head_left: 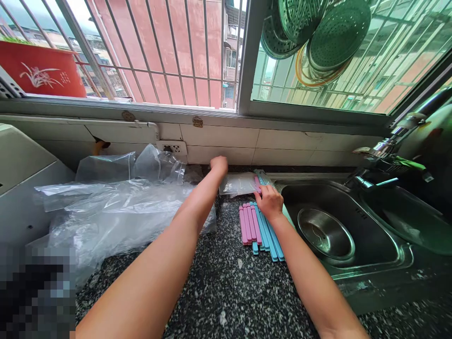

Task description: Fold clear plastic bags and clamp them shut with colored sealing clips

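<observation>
My left hand (219, 165) reaches to the back of the counter, curled closed at the left end of a small clear plastic bag (238, 183). Its fingertips are hidden, so what it grips does not show. At the bag's right end my right hand (270, 202) is closed, its fingers on a pink bag clip (257, 183). Just below the right hand lie flat bag clips side by side: several pink clips (249, 223) at the left and several blue clips (270, 238) partly under the right wrist. A teal-edged clear wrapper (263, 176) lies behind the right hand.
Large crumpled clear plastic bags (120, 207) cover the left of the speckled counter (226, 287). At the right is a sink (374, 249) holding a metal bowl (326, 235), beside a faucet (384, 150). A wall socket (173, 148) sits behind the bags, below the barred window.
</observation>
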Available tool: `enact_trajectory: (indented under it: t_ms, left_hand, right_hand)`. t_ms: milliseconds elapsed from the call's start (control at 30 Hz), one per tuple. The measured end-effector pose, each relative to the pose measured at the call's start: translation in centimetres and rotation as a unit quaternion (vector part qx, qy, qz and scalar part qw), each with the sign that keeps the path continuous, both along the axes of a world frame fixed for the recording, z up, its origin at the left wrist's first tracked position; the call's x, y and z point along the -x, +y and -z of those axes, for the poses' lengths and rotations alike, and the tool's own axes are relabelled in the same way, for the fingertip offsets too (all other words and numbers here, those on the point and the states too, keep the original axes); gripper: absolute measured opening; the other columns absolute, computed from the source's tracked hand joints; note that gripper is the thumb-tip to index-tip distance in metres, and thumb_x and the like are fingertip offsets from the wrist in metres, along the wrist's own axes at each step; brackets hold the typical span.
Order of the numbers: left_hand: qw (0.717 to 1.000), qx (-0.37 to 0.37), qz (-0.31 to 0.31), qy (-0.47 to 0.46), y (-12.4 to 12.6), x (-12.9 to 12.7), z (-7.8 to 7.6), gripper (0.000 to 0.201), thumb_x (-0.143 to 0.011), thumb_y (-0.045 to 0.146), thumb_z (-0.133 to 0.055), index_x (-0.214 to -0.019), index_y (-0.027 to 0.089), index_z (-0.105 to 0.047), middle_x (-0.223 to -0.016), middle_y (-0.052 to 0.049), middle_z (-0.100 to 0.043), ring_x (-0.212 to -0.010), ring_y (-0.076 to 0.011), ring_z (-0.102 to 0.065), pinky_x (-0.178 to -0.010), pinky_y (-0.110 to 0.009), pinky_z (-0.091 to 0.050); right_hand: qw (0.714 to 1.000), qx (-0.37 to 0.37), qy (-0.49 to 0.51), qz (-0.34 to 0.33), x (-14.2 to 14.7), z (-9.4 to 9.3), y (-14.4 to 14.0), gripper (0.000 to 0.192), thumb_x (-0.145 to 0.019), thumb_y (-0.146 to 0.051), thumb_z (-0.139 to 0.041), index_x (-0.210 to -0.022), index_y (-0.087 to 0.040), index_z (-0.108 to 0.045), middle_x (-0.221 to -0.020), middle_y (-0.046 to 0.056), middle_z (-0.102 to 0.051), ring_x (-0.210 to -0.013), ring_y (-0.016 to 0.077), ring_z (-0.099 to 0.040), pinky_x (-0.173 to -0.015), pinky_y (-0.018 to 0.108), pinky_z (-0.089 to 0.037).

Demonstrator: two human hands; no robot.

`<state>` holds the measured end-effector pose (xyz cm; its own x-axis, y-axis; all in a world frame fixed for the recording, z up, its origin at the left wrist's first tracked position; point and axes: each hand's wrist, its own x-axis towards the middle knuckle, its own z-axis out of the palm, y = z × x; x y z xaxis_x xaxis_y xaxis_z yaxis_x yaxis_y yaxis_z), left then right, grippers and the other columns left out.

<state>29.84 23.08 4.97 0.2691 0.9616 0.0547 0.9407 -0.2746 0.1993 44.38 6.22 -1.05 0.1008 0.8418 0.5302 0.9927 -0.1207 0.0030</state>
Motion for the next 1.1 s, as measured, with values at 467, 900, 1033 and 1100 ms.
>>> enact_trajectory:
  t_ms: [467, 900, 1033, 1100]
  left_hand:
    - [0.975, -0.107, 0.048, -0.191, -12.2, 10.4, -2.6, 0.024, -0.08, 0.029, -0.048, -0.082, 0.016, -0.068, -0.078, -0.005, -0.069, -0.07, -0.0144, -0.06, -0.061, -0.023, -0.041]
    - [0.951, -0.282, 0.125, -0.01, -24.3, 18.3, 1.8, 0.031, -0.086, 0.028, -0.037, -0.073, 0.016, -0.064, -0.074, -0.009, -0.063, -0.069, -0.0178, -0.056, -0.06, -0.029, -0.038]
    - [0.951, -0.274, 0.14, 0.003, -25.5, 19.9, 2.5, 0.031, -0.086, 0.026, -0.036, -0.072, 0.016, -0.062, -0.072, -0.009, -0.061, -0.067, -0.0178, -0.054, -0.058, -0.029, -0.036]
    - [0.951, -0.277, 0.141, 0.007, -25.9, 20.8, 2.8, 0.031, -0.087, 0.026, -0.036, -0.072, 0.016, -0.062, -0.071, -0.009, -0.061, -0.067, -0.0176, -0.054, -0.058, -0.029, -0.035]
  right_hand:
    - [0.989, -0.06, 0.07, -0.116, 1.2, -2.6, -1.0, 0.026, -0.082, -0.029, -0.047, -0.092, -0.014, -0.066, -0.081, 0.009, -0.065, -0.075, 0.0192, -0.057, -0.065, 0.027, -0.039]
    - [0.851, 0.07, 0.395, -0.339, 14.9, -3.2, -8.9, 0.022, -0.077, -0.034, -0.053, -0.07, -0.016, -0.064, -0.062, 0.003, -0.064, -0.055, 0.0119, -0.054, -0.053, 0.023, -0.042]
    - [0.859, 0.076, 0.392, -0.32, 17.2, -2.7, -9.6, 0.023, -0.075, -0.035, -0.055, -0.066, -0.016, -0.063, -0.057, 0.001, -0.061, -0.052, 0.0103, -0.05, -0.051, 0.022, -0.038]
    - [0.859, 0.083, 0.399, -0.31, 18.1, -2.4, -9.7, 0.023, -0.075, -0.035, -0.055, -0.065, -0.016, -0.062, -0.057, 0.001, -0.06, -0.051, 0.0098, -0.049, -0.05, 0.021, -0.037]
